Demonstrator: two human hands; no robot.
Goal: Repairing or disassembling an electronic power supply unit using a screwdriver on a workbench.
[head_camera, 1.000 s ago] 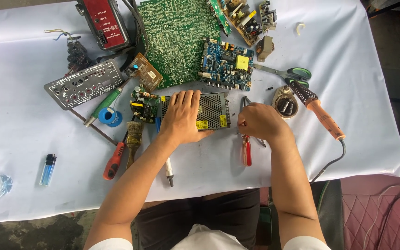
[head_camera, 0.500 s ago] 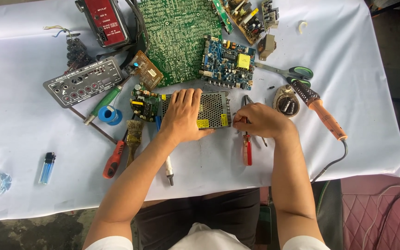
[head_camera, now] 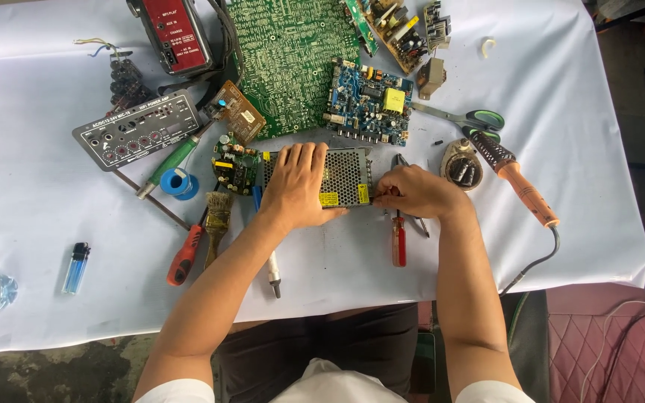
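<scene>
A perforated metal box [head_camera: 346, 177] with yellow labels lies on the white-covered table [head_camera: 54, 216] in front of me. My left hand [head_camera: 295, 186] rests flat on its top with the thumb over the near edge, holding it down. My right hand [head_camera: 414, 192] is beside the box's right end, fingertips pinched together against that edge; whether they hold something small is hidden. A red-handled screwdriver [head_camera: 399, 246] lies on the table just below my right hand, its shaft running under the hand.
Behind the box lie a large green circuit board [head_camera: 285, 60] and a blue board [head_camera: 371, 104]. Scissors [head_camera: 464, 117], a soldering iron [head_camera: 522, 186] and a round part [head_camera: 460, 170] are at right. At left are a brush [head_camera: 218, 216], an orange screwdriver [head_camera: 184, 257], a tape roll [head_camera: 181, 183], a lighter [head_camera: 76, 267].
My right hand has shifted slightly left, bringing its pinched fingertips up to the box's right end. My left hand has stayed on the box.
</scene>
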